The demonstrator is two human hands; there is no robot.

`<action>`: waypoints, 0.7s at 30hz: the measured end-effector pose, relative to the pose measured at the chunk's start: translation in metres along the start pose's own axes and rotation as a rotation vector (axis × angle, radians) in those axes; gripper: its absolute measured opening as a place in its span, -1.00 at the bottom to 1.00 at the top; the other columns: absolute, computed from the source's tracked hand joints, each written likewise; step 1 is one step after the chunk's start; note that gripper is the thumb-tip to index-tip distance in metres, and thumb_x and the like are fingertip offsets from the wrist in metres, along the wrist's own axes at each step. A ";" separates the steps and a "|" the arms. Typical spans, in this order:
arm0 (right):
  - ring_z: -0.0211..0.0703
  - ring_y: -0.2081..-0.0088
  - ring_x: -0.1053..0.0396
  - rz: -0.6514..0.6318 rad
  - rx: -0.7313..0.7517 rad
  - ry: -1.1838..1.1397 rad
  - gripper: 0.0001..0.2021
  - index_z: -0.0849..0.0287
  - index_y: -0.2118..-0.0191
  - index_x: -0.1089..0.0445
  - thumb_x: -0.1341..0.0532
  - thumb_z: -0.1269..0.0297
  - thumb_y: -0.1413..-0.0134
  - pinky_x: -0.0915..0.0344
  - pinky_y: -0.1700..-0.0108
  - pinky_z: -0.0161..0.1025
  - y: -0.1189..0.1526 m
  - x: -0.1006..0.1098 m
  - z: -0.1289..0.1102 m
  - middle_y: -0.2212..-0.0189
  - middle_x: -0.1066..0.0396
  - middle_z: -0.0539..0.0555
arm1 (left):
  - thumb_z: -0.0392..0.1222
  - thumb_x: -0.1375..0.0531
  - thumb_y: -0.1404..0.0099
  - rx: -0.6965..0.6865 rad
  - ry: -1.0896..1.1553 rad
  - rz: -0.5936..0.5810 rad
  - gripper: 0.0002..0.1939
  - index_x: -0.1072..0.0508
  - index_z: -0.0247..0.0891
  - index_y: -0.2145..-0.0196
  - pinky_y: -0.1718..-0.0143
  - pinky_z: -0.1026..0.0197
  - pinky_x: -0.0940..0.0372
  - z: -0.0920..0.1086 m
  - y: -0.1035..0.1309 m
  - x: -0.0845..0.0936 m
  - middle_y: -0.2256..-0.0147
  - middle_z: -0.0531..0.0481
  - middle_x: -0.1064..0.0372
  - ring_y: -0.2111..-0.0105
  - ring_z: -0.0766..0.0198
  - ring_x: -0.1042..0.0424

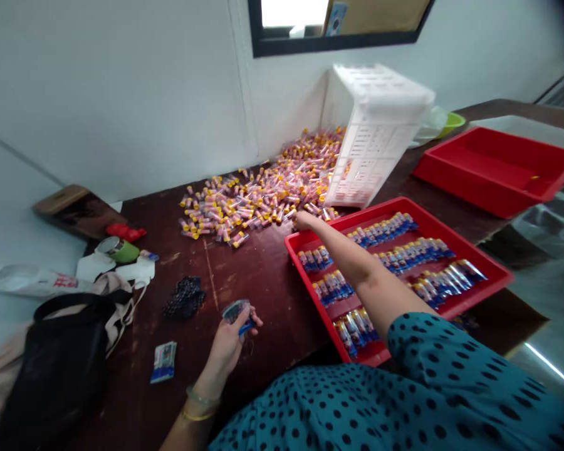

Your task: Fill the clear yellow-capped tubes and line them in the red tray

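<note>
Trays (444,232), two; left grip (232,335) curled around blue-edged wrappers (235,309); right grip (305,220) at one tube heap (263,197), closure and hold unclear.

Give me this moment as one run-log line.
Left hand: holds blue-edged wrapping | Right hand: at edge of yellow-capped tube pile, grip unclear | Red tray: holds rows of blue-ended packets

One head-worn view, facing forward and down
It looks from above the bare left hand (232,335), across a dark red-brown tabletop (267,282), toward a pale wall (169,94).
</note>
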State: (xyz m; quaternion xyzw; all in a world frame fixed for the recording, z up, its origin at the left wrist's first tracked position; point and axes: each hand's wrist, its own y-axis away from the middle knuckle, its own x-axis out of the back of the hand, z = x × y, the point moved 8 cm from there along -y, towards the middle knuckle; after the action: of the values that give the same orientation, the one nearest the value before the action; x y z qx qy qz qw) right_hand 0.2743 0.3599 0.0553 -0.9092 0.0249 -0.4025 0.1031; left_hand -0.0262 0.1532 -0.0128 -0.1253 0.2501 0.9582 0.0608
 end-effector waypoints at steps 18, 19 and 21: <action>-0.17 0.14 -0.36 -0.264 0.310 -0.337 -0.90 0.20 0.30 -0.41 -0.20 0.32 -0.22 -0.31 -0.01 -0.21 0.194 -0.048 -0.132 0.18 -0.29 0.11 | -0.11 -0.47 0.08 -0.045 -0.044 -0.087 -0.61 -0.52 -0.30 0.30 0.57 0.27 -0.38 -0.009 0.000 -0.039 0.37 0.00 -0.52 0.43 0.23 -0.49; -0.17 0.15 -0.36 -0.267 0.315 -0.338 -0.91 0.20 0.30 -0.41 -0.20 0.32 -0.22 -0.31 0.00 -0.21 0.196 -0.046 -0.130 0.19 -0.29 0.11 | -0.11 -0.47 0.07 -0.039 -0.060 -0.109 -0.62 -0.52 -0.30 0.30 0.57 0.28 -0.37 -0.010 0.001 -0.041 0.37 0.00 -0.51 0.43 0.23 -0.49; -0.18 0.16 -0.35 -0.250 0.310 -0.347 -0.90 0.20 0.30 -0.40 -0.20 0.31 -0.22 -0.31 0.01 -0.21 0.200 -0.042 -0.126 0.20 -0.29 0.11 | -0.10 -0.45 0.04 -0.030 -0.091 -0.157 -0.66 -0.52 -0.31 0.33 0.58 0.28 -0.35 -0.013 0.003 -0.044 0.39 0.01 -0.50 0.47 0.26 -0.47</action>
State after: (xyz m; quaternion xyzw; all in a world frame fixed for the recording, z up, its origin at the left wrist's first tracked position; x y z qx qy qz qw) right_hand 0.1609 0.1487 0.0660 -0.9340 -0.1675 -0.2493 0.1936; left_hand 0.0183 0.1424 -0.0103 -0.1018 0.2220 0.9588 0.1452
